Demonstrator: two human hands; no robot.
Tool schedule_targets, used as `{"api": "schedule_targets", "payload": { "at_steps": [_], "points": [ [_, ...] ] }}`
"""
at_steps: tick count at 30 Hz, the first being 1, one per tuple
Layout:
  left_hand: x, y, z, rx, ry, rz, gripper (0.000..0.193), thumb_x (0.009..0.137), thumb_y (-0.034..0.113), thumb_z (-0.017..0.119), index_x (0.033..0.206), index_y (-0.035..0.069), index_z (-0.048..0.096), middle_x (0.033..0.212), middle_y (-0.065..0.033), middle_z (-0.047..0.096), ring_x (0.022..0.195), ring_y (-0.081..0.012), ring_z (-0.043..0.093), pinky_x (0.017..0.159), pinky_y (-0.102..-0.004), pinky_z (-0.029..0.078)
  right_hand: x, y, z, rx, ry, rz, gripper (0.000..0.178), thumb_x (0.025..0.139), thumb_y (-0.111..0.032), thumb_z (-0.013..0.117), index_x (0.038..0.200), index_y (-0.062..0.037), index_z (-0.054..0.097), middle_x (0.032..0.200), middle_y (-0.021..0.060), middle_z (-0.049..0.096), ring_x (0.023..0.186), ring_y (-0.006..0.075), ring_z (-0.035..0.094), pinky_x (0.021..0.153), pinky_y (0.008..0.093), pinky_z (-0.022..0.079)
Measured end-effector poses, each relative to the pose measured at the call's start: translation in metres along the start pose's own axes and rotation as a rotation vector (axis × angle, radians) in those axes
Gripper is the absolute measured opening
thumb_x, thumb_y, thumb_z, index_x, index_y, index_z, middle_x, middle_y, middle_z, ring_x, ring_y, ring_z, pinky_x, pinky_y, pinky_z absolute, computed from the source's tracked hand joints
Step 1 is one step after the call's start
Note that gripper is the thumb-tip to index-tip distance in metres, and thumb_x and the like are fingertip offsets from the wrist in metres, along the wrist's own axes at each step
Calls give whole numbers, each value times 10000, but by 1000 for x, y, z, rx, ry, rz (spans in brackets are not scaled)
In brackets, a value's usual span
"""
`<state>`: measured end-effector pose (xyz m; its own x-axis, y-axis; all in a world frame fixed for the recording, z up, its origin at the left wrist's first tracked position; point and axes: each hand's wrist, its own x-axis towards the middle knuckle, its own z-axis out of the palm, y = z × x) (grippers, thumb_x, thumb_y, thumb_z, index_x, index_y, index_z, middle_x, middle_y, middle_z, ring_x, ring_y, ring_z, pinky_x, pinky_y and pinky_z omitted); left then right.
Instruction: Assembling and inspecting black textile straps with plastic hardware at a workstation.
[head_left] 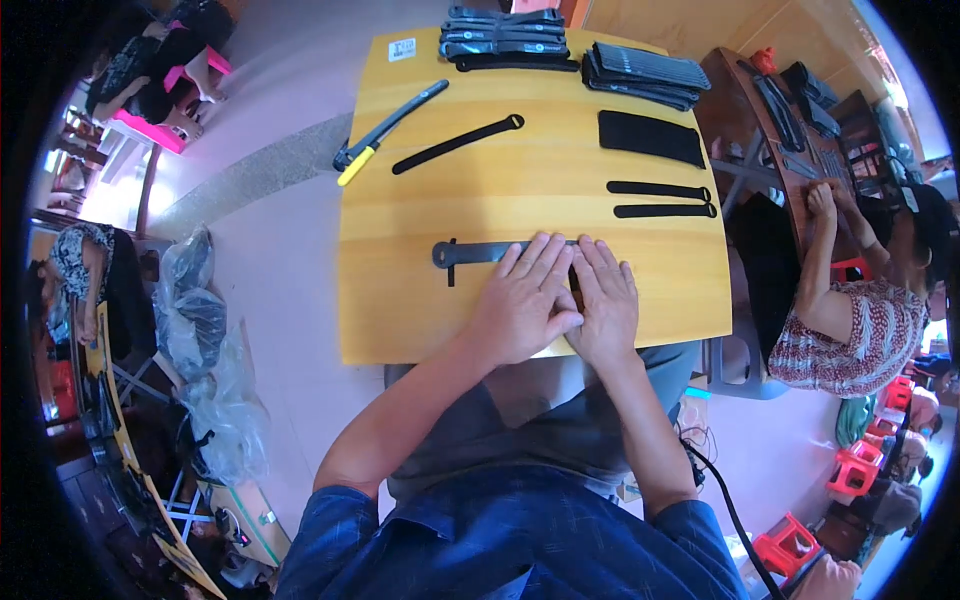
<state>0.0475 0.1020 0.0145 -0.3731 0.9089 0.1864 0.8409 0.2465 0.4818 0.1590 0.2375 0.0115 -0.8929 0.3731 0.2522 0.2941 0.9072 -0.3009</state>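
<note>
A dark grey strap (475,252) lies crosswise on the yellow table near its front edge, its rounded, holed end pointing left. A short black strip (451,270) crosses it close to that end. My left hand (522,305) rests flat over the strap's right part, fingers stretched out and side by side. Beside it, my right hand (605,305) also lies flat with fingers extended, and the two hands touch near the thumbs. The rest of the strap is hidden under them.
Ahead lie a black strap with a looped end (458,145) and a long grey piece with a yellow part (400,125). Two black straps (658,190), a black stack (650,138) and bundled straps (505,40) occupy the right and back. A person (850,320) works at the right.
</note>
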Motion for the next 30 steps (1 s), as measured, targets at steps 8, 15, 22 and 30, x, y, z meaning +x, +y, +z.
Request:
{"api": "schedule_targets", "payload": {
  "at_steps": [8, 15, 22, 30],
  "points": [
    [-66, -52, -43, 209, -63, -242, 890, 924, 519, 643, 1597, 49, 300, 1684, -137, 263, 1566, -328, 219, 1247, -545, 195, 1, -1, -1, 31, 72, 14, 553, 910, -331, 679, 1374, -38, 612, 1478, 161, 570, 1408, 348, 494, 1153, 575, 355],
    [-91, -63, -53, 301, -28, -264, 866, 962, 570, 562, 1611, 69, 281, 1678, -110, 283, 1566, -311, 216, 1255, -547, 183, -4, -2, 1, 30, 93, -1, 550, 915, -325, 669, 1370, -23, 608, 1473, 173, 569, 1405, 370, 490, 1154, 579, 352],
    [-92, -62, -52, 265, 14, -257, 834, 978, 566, 545, 1600, 64, 306, 1668, -121, 303, 1560, -317, 232, 1246, -565, 192, -4, -22, 0, -72, 93, -50, 639, 949, -390, 637, 1465, -34, 514, 1590, 168, 427, 1479, 358, 385, 1179, 613, 285],
    [-88, -65, -48, 264, 42, -221, 818, 966, 543, 576, 1580, 54, 345, 1656, -132, 327, 1552, -326, 253, 1241, -568, 197, 0, -34, 16, -58, -111, -154, 757, 1000, -560, 510, 1555, -55, 409, 1649, 138, 339, 1539, 337, 274, 1222, 600, 217]
  ]
}}
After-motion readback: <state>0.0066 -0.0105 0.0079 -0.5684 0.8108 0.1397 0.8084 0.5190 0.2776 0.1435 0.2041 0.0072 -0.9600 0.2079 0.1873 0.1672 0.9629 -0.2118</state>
